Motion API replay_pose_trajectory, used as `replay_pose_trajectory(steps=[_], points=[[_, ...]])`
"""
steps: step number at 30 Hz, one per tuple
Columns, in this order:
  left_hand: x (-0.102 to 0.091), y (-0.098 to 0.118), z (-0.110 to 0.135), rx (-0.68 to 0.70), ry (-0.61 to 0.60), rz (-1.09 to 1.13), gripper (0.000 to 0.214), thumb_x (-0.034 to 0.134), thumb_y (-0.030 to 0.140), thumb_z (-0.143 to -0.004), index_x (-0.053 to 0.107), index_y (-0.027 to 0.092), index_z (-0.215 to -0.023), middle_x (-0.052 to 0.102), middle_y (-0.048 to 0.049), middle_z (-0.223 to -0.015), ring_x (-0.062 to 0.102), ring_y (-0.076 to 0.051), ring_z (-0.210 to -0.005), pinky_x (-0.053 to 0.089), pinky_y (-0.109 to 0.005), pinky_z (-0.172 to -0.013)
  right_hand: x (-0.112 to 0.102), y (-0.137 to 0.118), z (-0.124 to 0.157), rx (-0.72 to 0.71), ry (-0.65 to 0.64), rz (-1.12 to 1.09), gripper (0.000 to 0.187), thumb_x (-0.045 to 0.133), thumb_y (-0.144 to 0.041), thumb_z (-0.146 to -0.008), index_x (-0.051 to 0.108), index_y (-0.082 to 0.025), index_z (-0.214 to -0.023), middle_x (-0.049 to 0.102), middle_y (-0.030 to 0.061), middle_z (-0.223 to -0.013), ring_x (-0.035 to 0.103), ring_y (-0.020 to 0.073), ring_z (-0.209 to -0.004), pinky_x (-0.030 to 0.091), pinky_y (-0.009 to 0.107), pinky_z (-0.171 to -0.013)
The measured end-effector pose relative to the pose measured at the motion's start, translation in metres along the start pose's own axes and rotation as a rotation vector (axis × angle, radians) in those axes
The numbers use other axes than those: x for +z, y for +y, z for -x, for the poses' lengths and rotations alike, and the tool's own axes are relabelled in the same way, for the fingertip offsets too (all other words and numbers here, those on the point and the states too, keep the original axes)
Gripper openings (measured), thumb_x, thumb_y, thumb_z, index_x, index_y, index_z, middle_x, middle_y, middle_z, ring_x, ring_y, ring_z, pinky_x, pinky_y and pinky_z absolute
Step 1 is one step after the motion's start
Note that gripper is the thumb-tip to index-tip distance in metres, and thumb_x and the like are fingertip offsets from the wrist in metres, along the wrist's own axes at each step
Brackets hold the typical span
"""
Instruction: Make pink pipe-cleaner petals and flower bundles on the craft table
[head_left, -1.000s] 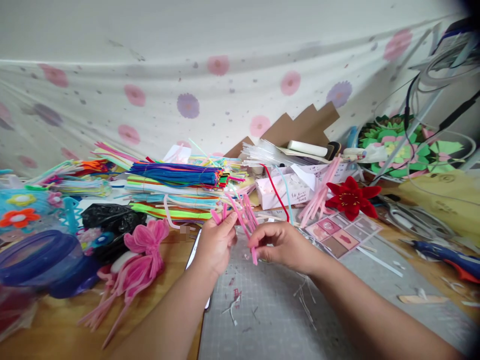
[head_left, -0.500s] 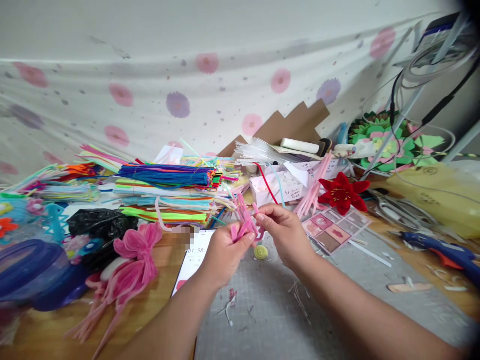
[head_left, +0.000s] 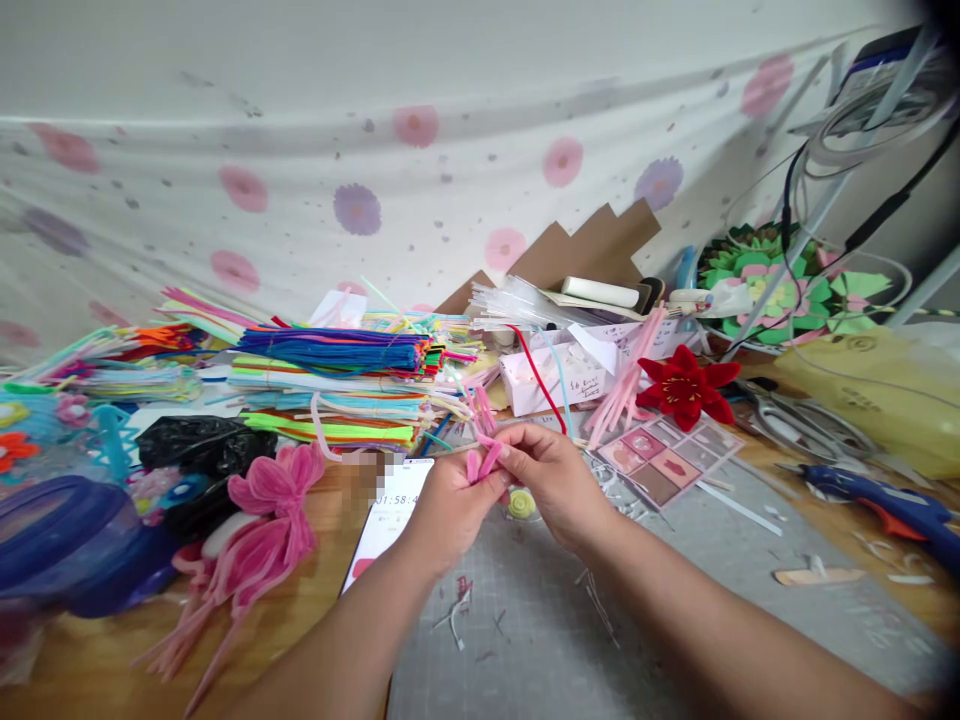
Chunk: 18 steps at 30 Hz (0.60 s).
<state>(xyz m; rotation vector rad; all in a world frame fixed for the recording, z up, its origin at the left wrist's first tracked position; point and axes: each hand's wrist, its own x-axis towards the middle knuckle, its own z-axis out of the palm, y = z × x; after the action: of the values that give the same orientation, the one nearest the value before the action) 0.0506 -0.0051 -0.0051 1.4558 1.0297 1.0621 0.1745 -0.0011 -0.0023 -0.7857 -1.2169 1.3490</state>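
Note:
My left hand (head_left: 450, 505) and my right hand (head_left: 551, 475) meet above the grey cutting mat (head_left: 637, 620). Both pinch a small bundle of bent pink pipe cleaners (head_left: 481, 440), whose loops stick up between the fingers. A small yellow-green coiled piece (head_left: 520, 503) lies on the mat just under my right hand. A phone (head_left: 390, 515) with a lit screen lies beside my left wrist.
Stacks of coloured pipe cleaners (head_left: 337, 370) fill the back left. A pink pipe-cleaner flower (head_left: 262, 530) and black bag (head_left: 202, 445) lie left. A red flower (head_left: 686, 385), colour card (head_left: 660, 455), scissors (head_left: 802, 425) and blue glue gun (head_left: 885, 505) lie right.
My hands have come closer together on the pink bundle. My right hand moved from below it up to its top, then down against the left hand. The camera view shifted slightly right.

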Motion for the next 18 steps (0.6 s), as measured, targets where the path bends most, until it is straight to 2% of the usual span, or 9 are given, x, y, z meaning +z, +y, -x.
replay_pose_trajectory(steps=[3, 6, 8, 11, 15, 18], points=[[-0.003, -0.001, -0.001, 0.008, 0.014, -0.087, 0.03, 0.059, 0.037, -0.077, 0.06, 0.015, -0.057, 0.054, -0.0005, -0.054, 0.045, -0.011, -0.051, 0.034, -0.022, -0.05, -0.006, -0.002, -0.002, -0.066, -0.023, 0.204, 0.018, 0.056, -0.034, -0.078, 0.053, -0.017, -0.072, 0.052, -0.0026, -0.059, 0.048, 0.0097, -0.05, 0.041, 0.022, -0.048], [-0.008, 0.002, -0.003, 0.039, 0.144, -0.114, 0.027, 0.062, 0.038, -0.075, 0.062, 0.016, -0.06, 0.058, -0.0002, -0.057, 0.049, -0.012, -0.054, 0.036, -0.022, -0.054, -0.016, -0.004, -0.005, -0.141, 0.024, 0.475, 0.013, 0.051, -0.027, -0.082, 0.052, -0.017, -0.073, 0.056, -0.0005, -0.063, 0.052, 0.011, -0.058, 0.043, 0.023, -0.056], [-0.011, 0.006, -0.004, 0.091, 0.194, -0.096, 0.018, 0.064, 0.035, -0.073, 0.066, 0.017, -0.071, 0.063, -0.0001, -0.065, 0.054, -0.014, -0.061, 0.04, -0.023, -0.06, -0.021, -0.006, -0.007, -0.129, -0.014, 0.583, 0.01, 0.048, -0.023, -0.082, 0.051, -0.018, -0.074, 0.056, -0.0015, -0.061, 0.052, 0.0105, -0.056, 0.042, 0.022, -0.055], [-0.015, 0.009, -0.005, 0.162, 0.181, -0.213, 0.015, 0.063, 0.032, -0.074, 0.068, 0.018, -0.078, 0.066, -0.0008, -0.072, 0.057, -0.016, -0.068, 0.04, -0.024, -0.066, -0.025, -0.008, -0.008, -0.126, -0.091, 0.694, 0.01, 0.049, -0.019, -0.082, 0.051, -0.018, -0.072, 0.055, -0.0033, -0.058, 0.05, 0.0093, -0.051, 0.039, 0.02, -0.051], [-0.017, 0.007, -0.004, 0.203, 0.229, -0.423, 0.022, 0.058, 0.032, -0.077, 0.063, 0.018, -0.061, 0.062, -0.0002, -0.061, 0.053, -0.014, -0.06, 0.036, -0.024, -0.06, -0.024, -0.009, -0.007, -0.204, -0.105, 0.809, 0.012, 0.05, -0.018, -0.082, 0.057, -0.018, -0.073, 0.058, -0.0022, -0.06, 0.053, 0.0106, -0.055, 0.039, 0.021, -0.054], [-0.018, 0.004, -0.004, 0.171, 0.255, -0.407, 0.026, 0.059, 0.032, -0.075, 0.06, 0.017, -0.054, 0.059, 0.0004, -0.057, 0.049, -0.013, -0.056, 0.033, -0.023, -0.056, -0.024, -0.01, -0.006, -0.367, -0.168, 0.951, 0.015, 0.048, -0.022, -0.088, 0.063, -0.019, -0.084, 0.066, 0.003, -0.078, 0.059, 0.0144, -0.073, 0.043, 0.024, -0.066]])
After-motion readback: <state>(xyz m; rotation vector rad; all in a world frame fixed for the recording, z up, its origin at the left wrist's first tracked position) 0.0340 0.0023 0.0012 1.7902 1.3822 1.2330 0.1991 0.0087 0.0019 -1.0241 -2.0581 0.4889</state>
